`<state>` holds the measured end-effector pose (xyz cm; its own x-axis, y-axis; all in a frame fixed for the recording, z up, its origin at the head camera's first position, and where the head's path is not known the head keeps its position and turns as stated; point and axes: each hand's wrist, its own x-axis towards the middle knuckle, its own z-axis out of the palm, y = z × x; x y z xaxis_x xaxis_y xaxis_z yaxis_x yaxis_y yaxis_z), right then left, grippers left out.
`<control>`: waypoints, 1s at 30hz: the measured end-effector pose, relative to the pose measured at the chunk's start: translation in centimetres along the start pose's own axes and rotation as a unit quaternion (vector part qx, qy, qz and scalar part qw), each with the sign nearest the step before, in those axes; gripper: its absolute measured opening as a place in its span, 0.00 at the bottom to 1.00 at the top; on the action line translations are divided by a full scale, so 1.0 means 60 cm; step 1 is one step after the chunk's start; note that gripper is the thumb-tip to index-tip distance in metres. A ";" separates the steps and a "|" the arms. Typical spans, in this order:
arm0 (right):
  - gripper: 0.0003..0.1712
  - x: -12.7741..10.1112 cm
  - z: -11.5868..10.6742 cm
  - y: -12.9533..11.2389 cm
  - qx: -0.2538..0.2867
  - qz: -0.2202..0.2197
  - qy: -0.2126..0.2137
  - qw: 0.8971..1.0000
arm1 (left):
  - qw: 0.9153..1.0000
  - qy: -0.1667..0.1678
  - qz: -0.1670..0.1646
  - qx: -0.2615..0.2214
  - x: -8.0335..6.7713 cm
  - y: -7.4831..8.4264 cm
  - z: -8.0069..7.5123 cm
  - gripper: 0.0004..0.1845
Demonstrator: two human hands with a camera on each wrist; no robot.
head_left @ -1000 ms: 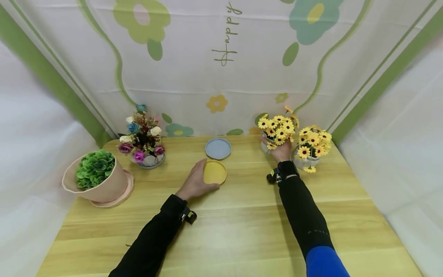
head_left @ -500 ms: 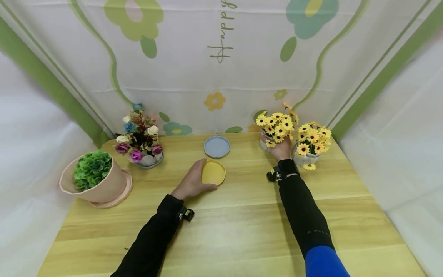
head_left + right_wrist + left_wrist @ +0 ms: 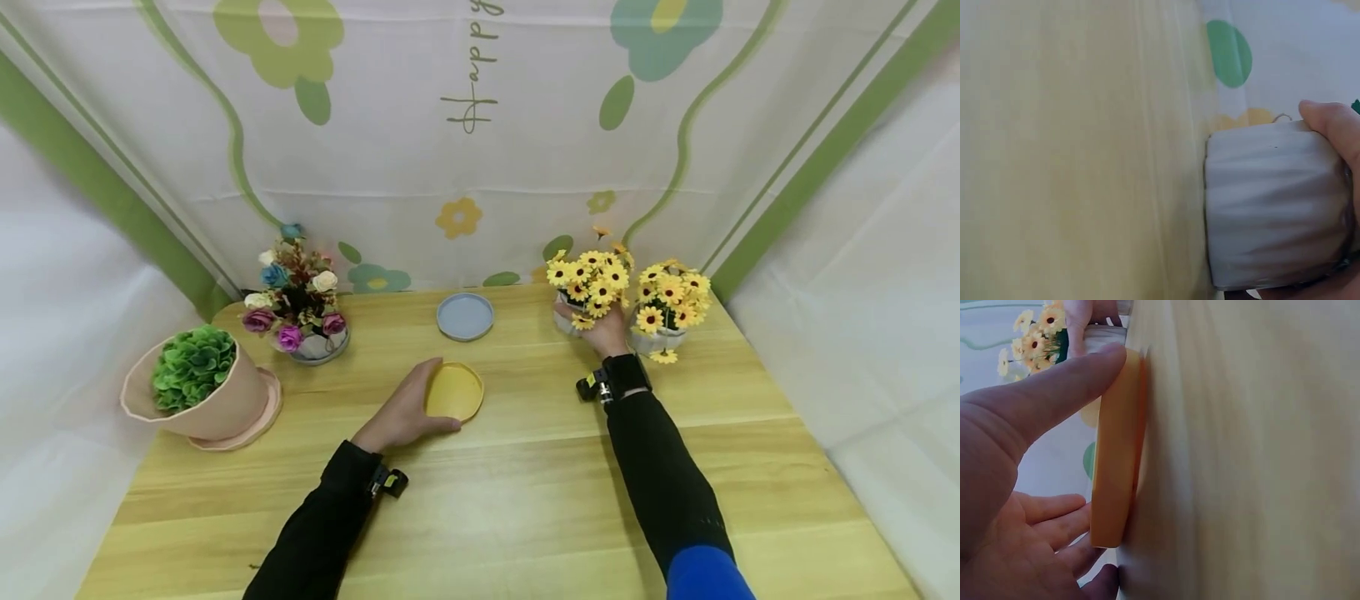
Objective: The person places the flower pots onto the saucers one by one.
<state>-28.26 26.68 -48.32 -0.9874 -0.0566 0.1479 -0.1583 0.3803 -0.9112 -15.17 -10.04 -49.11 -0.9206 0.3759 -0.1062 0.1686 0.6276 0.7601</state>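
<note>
My left hand pinches a small yellow saucer by its rim between thumb and fingers. Seen edge-on in the left wrist view, the saucer is at or just above the tabletop; I cannot tell whether it touches. My right hand grips the left one of two pots of yellow daisies at the back right. In the right wrist view that ribbed whitish pot has its base against the table, with the thumb on its side. A blue-grey saucer lies farther back, apart from the yellow one.
A second pot of yellow daisies stands right beside my right hand. To the left are a mixed rose arrangement on a grey saucer and a pink pot with a green plant. A patterned cloth hangs behind the wooden table.
My left hand has drawn the yellow saucer a little toward me, widening its gap to the blue-grey one. The right hand keeps its grip on the pot. The head view has shifted slightly.
</note>
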 end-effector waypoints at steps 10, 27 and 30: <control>0.41 -0.048 0.020 -0.012 -0.044 -0.011 -0.005 0.999 | 1.000 -0.020 0.020 0.005 -0.030 -0.005 0.003 0.62; 0.23 -0.129 0.052 -0.107 0.002 -0.042 -0.116 0.992 | 0.997 -0.046 0.067 -0.001 -0.052 0.007 0.021 0.62; 0.25 -0.140 0.066 -0.109 0.028 -0.048 -0.131 0.990 | 0.997 -0.045 0.064 -0.002 -0.054 0.006 0.022 0.62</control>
<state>-18.92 21.04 -45.12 -0.9341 -0.3300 0.1363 -0.2438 0.3107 -0.9187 -11.67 -10.15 -49.31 -0.8564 0.5123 -0.0649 0.2810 0.5678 0.7737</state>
